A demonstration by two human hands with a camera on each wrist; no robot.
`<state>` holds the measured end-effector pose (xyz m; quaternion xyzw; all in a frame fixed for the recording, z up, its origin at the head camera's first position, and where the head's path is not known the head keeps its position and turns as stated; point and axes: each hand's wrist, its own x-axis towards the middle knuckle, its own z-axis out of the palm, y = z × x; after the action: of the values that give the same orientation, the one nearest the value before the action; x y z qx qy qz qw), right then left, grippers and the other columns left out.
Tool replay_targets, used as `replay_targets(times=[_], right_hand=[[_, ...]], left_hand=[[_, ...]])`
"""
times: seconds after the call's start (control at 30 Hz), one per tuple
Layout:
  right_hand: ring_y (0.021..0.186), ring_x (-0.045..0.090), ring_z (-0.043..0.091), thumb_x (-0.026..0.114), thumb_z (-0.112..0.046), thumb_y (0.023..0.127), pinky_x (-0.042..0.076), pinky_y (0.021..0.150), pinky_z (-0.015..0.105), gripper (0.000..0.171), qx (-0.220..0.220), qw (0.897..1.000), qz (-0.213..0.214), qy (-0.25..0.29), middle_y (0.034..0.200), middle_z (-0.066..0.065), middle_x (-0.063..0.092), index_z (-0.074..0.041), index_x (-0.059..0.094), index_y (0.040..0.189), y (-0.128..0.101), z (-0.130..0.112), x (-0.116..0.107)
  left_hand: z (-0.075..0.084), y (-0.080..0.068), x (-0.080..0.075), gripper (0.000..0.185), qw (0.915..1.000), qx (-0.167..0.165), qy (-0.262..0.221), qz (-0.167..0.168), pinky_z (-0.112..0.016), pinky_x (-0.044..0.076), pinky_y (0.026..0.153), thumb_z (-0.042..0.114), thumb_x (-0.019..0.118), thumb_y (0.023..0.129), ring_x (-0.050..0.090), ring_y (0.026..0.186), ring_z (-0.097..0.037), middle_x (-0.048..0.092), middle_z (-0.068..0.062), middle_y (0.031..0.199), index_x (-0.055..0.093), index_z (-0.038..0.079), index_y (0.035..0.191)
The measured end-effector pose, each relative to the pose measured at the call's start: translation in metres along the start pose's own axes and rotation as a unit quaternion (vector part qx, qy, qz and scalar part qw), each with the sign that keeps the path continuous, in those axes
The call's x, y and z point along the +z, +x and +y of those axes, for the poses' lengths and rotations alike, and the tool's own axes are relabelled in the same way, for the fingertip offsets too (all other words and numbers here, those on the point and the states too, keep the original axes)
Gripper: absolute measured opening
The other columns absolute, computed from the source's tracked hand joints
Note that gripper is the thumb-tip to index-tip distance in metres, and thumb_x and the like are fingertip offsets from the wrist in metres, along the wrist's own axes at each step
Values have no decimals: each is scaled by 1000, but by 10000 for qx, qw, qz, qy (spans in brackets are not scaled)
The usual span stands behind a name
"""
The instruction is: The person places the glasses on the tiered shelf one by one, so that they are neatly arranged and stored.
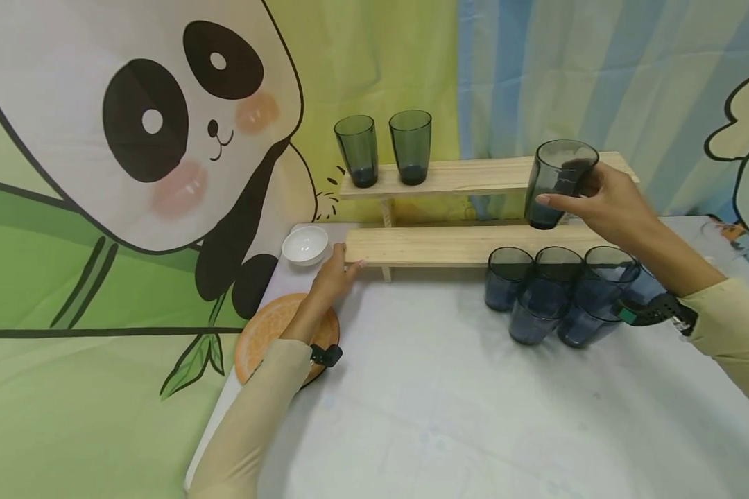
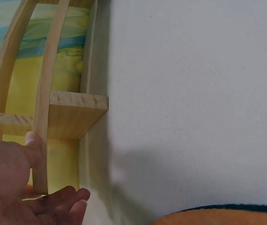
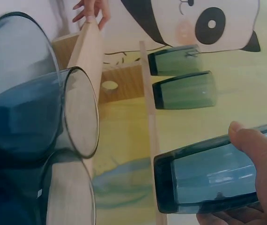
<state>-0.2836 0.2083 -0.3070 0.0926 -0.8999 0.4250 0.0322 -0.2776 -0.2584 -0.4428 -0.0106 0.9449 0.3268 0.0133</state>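
Head view: your right hand (image 1: 605, 197) grips a dark tumbler (image 1: 555, 181) by its side, held in the air at the right end of the wooden rack (image 1: 462, 244), level with the upper shelf. Two green tumblers (image 1: 383, 147) stand at that shelf's left end. Your left hand (image 1: 336, 274) rests with relaxed, spread fingers against the lower shelf's left end. Five blue tumblers (image 1: 552, 294) cluster on the tabletop (image 1: 449, 409) near its back right edge.
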Motion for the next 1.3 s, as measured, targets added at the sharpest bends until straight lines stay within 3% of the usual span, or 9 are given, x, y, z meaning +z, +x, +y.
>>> replay_targets(times=[0.17,0.33,0.73,0.9,1.13,1.3], right_hand=[[107,52,23,74,-52,87,40,82,43,63,-252,9993,-141,248,120,11,57,-11,52,130,22,-14,15],[104,51,23,75,-54,85,40,81,40,61,-288,9989,17,369,115,8,56,-12,55,124,43,-29,25],[112,52,25,75,-57,83,43,88,42,72,-298,9981,93,528,124,7,55,-12,51,134,83,-52,48],[108,51,24,74,-59,83,41,86,42,69,-357,9973,124,637,119,6,54,-12,51,128,98,-57,58],[99,46,25,74,-63,81,39,80,41,63,-55,9979,164,616,108,4,49,-15,48,111,115,-61,66],[106,46,26,73,-63,81,40,83,43,63,187,9971,116,733,111,4,48,-15,47,114,124,-60,67]], left_hand=[[1,0,-1,72,9999,-85,62,11,-55,44,94,49,53,102,49,128,-44,40,-27,150,24,7,152],[0,1,0,73,10000,-52,64,-51,-54,44,95,50,52,102,48,129,-43,39,-27,151,22,7,153],[0,2,1,72,10000,-41,7,20,-54,42,98,49,54,101,47,130,-43,39,-27,151,24,7,152],[-1,2,2,73,10000,-48,68,12,-54,42,98,50,53,101,47,130,-42,39,-26,151,23,7,153],[0,0,1,71,9999,5,138,24,-55,43,96,49,53,102,49,128,-42,43,-27,148,24,7,152],[2,-2,1,70,9999,-3,142,29,-54,44,93,48,53,102,52,125,-42,45,-26,147,24,8,152]])
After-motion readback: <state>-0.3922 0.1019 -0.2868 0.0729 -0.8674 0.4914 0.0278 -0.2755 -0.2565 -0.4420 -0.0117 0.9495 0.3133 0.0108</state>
